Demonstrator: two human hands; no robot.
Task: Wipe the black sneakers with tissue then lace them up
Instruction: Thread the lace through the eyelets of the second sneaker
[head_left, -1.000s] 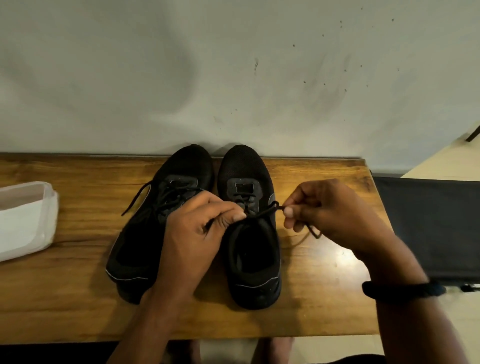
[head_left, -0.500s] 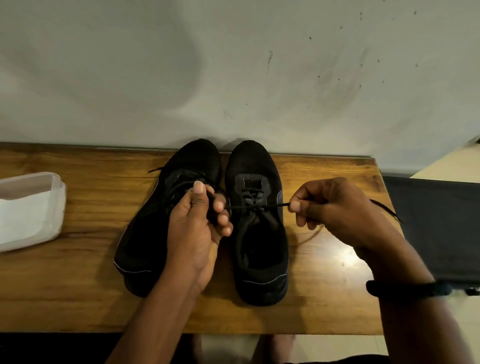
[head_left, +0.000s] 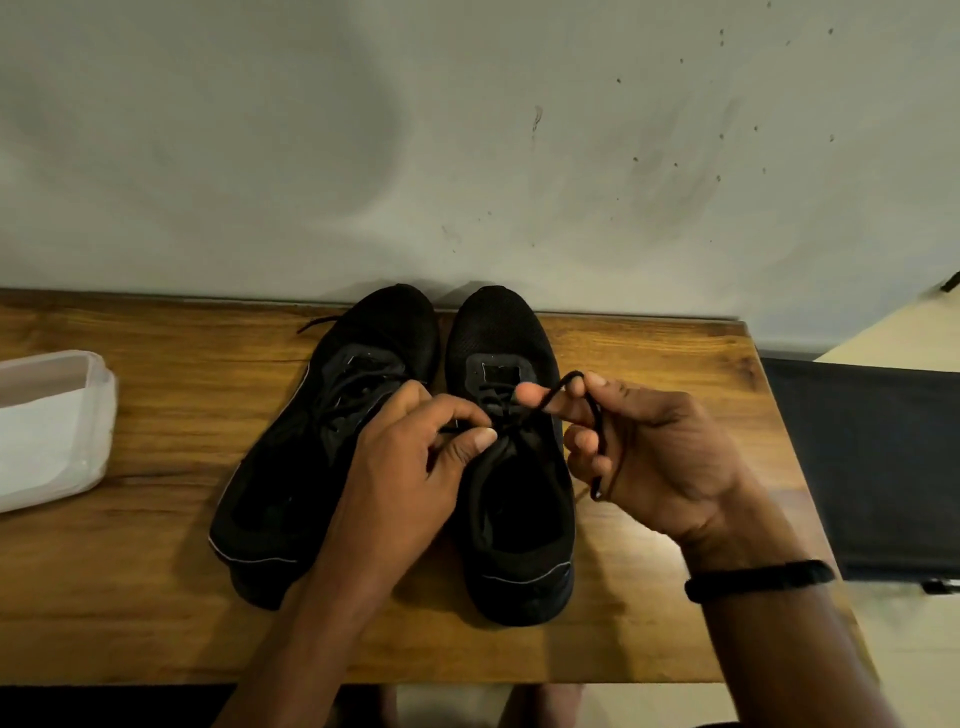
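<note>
Two black sneakers stand side by side on the wooden table, toes toward the wall. The left sneaker has its laces threaded, one end trailing off to the left. The right sneaker has its black lace crossed over the tongue. My left hand pinches one end of that lace between thumb and forefinger, just left of the tongue. My right hand holds the other end looped over its forefinger, with the tip hanging down past the curled fingers.
A white tissue pack in clear plastic lies at the table's left edge. A dark chair seat stands right of the table. The grey wall runs directly behind the sneakers' toes. A black band is on my right wrist.
The lace, earlier pulled taut sideways between both hands, is now bent into a loop over my right forefinger. My left hand shifted right to the lace crossing on the right sneaker.
</note>
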